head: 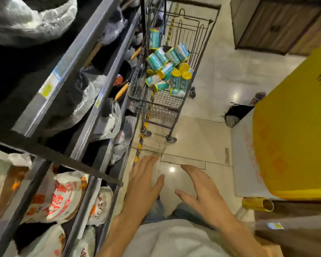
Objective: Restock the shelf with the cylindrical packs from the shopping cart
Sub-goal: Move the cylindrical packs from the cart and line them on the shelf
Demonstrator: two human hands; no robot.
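Roughly fourteen teal-and-white cylindrical packs with yellow ends fill one wire shopping cart — left hand, right hand spread, empty.

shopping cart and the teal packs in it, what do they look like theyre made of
The shopping cart looks like dark coated or painted metal wire: thin rods form an open grid you can see through. The cylindrical packs seem wrapped in glossy printed plastic film, teal and white with yellow ends, catching light; what is inside cannot be told.

Teal yellow-capped cylindrical packs heaped in cart
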